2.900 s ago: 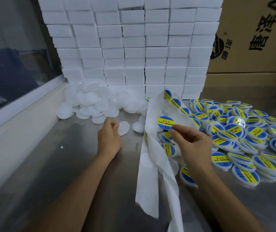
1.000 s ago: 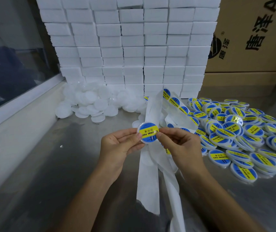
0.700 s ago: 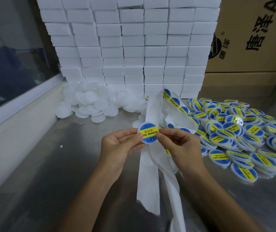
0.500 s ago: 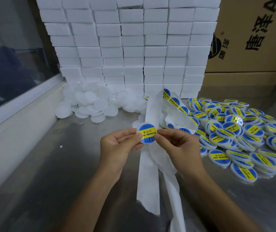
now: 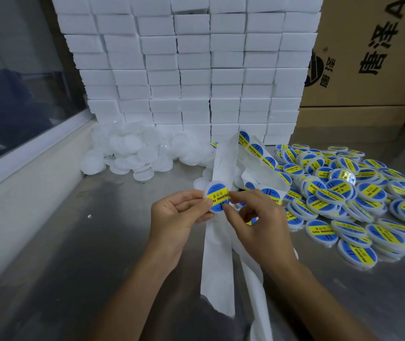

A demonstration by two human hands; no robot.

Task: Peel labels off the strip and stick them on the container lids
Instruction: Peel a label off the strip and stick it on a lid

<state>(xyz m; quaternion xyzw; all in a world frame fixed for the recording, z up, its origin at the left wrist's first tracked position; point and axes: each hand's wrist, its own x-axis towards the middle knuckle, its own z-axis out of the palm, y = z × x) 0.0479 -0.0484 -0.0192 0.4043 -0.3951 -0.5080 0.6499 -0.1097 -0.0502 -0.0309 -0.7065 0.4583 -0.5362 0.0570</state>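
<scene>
Above the metal table, both hands hold one round white lid (image 5: 217,197) that carries a blue and yellow label. My left hand (image 5: 180,217) pinches its left edge between thumb and fingers. My right hand (image 5: 255,217) pinches its right edge with thumb and forefinger. The white label strip (image 5: 221,242) hangs down behind the hands, and its upper part (image 5: 258,153) with several blue and yellow labels loops toward the back right.
A heap of plain white lids (image 5: 127,153) lies at the back left. Several labelled lids (image 5: 344,193) are spread over the right of the table. A wall of white boxes (image 5: 196,70) and brown cartons (image 5: 368,57) stand behind. A window ledge (image 5: 24,173) runs along the left.
My left hand picked up a plain lid and my right hand brought the peeled label onto it. Since then the labelled lid has been turned clockwise between both hands.
</scene>
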